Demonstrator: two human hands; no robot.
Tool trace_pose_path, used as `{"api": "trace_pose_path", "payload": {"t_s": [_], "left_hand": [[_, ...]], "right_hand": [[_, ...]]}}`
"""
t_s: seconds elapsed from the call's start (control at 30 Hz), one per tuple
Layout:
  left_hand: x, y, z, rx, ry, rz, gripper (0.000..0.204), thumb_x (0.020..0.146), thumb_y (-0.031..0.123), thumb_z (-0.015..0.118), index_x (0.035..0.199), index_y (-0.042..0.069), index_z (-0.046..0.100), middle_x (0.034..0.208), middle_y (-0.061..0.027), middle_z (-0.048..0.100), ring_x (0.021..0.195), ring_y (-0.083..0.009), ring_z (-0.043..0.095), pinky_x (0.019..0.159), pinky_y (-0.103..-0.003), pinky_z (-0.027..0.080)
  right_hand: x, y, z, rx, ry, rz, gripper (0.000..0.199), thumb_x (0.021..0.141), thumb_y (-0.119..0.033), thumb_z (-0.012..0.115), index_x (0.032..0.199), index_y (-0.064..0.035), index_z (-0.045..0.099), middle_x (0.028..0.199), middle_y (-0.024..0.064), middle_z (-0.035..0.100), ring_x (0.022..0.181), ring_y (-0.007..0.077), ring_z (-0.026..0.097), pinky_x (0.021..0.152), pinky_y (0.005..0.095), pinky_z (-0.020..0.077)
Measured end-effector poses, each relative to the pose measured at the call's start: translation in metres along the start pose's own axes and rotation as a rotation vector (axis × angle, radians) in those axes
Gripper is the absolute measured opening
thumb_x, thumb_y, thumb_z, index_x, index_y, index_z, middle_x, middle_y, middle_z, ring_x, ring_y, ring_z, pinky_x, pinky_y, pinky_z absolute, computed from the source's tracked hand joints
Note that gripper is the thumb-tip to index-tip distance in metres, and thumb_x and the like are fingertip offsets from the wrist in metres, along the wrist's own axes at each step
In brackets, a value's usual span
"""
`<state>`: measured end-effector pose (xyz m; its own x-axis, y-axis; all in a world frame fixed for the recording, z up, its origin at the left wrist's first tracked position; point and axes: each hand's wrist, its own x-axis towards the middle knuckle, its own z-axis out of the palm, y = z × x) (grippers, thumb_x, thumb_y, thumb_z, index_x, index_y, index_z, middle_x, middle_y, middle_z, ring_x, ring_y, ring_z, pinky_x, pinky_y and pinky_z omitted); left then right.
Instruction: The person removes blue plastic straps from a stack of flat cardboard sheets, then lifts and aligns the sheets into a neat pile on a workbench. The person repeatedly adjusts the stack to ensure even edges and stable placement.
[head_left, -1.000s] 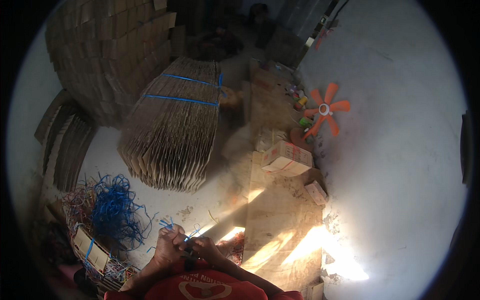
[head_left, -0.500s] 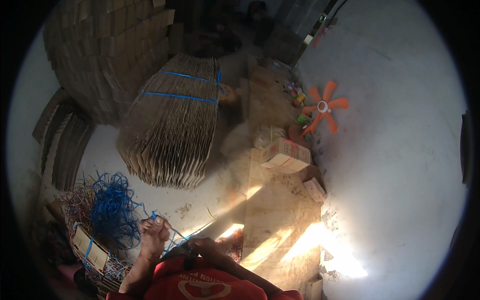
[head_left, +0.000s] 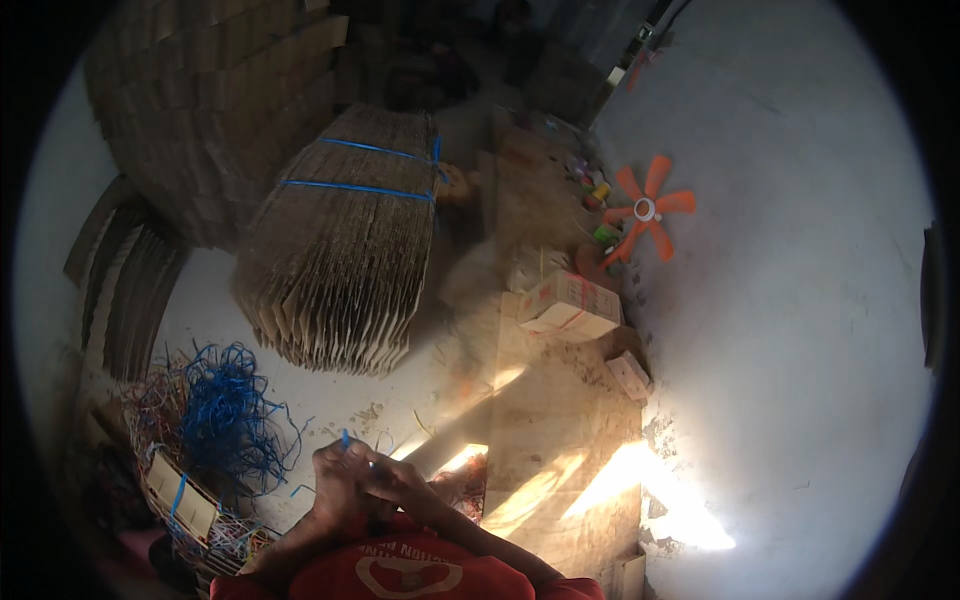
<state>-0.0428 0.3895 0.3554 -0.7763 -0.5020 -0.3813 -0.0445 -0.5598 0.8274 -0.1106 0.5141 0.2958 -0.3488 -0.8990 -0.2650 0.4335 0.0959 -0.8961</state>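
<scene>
Both my hands meet low in the view, just above my red shirt. My left hand [head_left: 335, 478] pinches a short blue plastic strap [head_left: 347, 440] whose end sticks up between the fingers. My right hand [head_left: 395, 483] is closed against the left one on the same strap. A tangle of loose blue straps [head_left: 225, 415] lies to the left, spilling over a woven basket [head_left: 180, 505]. Farther ahead a big bundle of flattened cardboard sheets [head_left: 345, 240] lies tied with two blue straps.
Stacks of flat cardboard [head_left: 215, 110] rise at the back left. A wooden board [head_left: 560, 440] with small cartons [head_left: 568, 305] runs along the right. An orange fan blade [head_left: 648, 210] lies on the pale floor. Sunlight patches fall near my right side.
My left hand had swung out to the left, toward the blue strap tangle; now it is back against my right hand, with a blue strap end held between them.
</scene>
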Motion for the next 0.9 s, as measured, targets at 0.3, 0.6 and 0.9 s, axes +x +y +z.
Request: {"api": "trace_pose_path", "payload": {"t_s": [0.3, 0.6, 0.9], "left_hand": [[0.045, -0.073, -0.105, -0.448, -0.036, -0.007, 0.02, 0.097, 0.019, 0.046, 0.083, 0.008, 0.055, 0.069, 0.0037, 0.046, 0.061, -0.0066, 0.043, 0.052, -0.021, 0.032], [0.014, 0.013, -0.1, 0.033, -0.062, 0.081, 0.027, 0.093, 0.029, 0.059, 0.094, 0.002, 0.062, 0.061, 0.0024, 0.05, 0.052, -0.008, 0.045, 0.046, -0.023, 0.037], [-0.008, -0.055, -0.077, -0.15, -0.089, 0.008, 0.018, 0.091, 0.011, 0.063, 0.084, -0.004, 0.069, 0.083, -0.0114, 0.069, 0.071, -0.0181, 0.064, 0.068, -0.031, 0.054]], "right_hand": [[0.005, 0.018, 0.008, -0.76, 0.171, -0.471, 0.022, 0.091, -0.018, 0.06, 0.078, -0.0009, 0.061, 0.067, 0.0071, 0.061, 0.057, 0.013, 0.054, 0.055, 0.0306, 0.0438], [-0.008, -0.002, 0.003, -0.449, 0.519, -0.303, 0.025, 0.093, -0.019, 0.057, 0.073, -0.0045, 0.059, 0.057, -0.005, 0.045, 0.052, 0.0034, 0.038, 0.048, 0.0208, 0.0296], [-0.007, 0.01, 0.017, -0.508, 0.237, -0.054, 0.013, 0.093, -0.011, 0.058, 0.088, -0.0003, 0.064, 0.068, 0.001, 0.058, 0.058, 0.0063, 0.049, 0.052, 0.0239, 0.0392]]}}
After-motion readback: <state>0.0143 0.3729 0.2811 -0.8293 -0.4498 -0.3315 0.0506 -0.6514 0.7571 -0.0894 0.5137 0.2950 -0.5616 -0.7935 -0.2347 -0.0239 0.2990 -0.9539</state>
